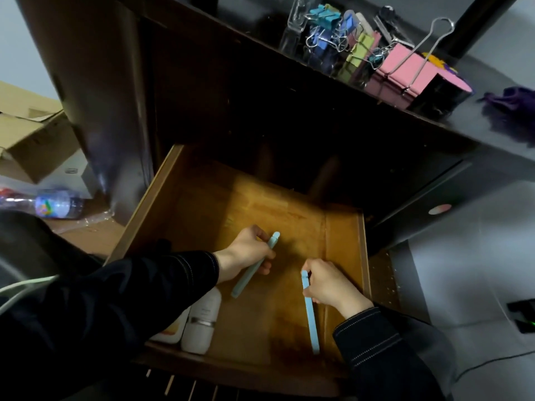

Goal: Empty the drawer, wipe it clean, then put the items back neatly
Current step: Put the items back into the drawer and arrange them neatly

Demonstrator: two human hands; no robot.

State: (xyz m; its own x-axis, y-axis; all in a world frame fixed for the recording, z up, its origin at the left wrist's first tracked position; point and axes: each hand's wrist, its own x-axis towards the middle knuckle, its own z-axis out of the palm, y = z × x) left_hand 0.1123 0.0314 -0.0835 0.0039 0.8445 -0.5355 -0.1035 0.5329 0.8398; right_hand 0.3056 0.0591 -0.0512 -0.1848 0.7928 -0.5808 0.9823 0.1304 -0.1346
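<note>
The wooden drawer [344, 227] is pulled out below the dark desk. Inside it, my left hand [246, 254] grips a pale green pen [246, 280] that slants from upper right to lower left. My right hand [327, 285] pinches the upper end of a light blue pen [312, 328], which lies nearly lengthwise by the drawer's right side. A white bottle [202, 322] lies at the drawer's near left corner, next to another white container with an orange label [170, 331] partly hidden under my left sleeve.
On the desk top [434, 117] sit several coloured binder clips [333, 30], a large pink binder clip [405, 73], a dark tape roll [443, 91] and a purple cloth [512, 102]. Cardboard boxes [31, 134] and a plastic bottle [55, 202] lie on the floor at left.
</note>
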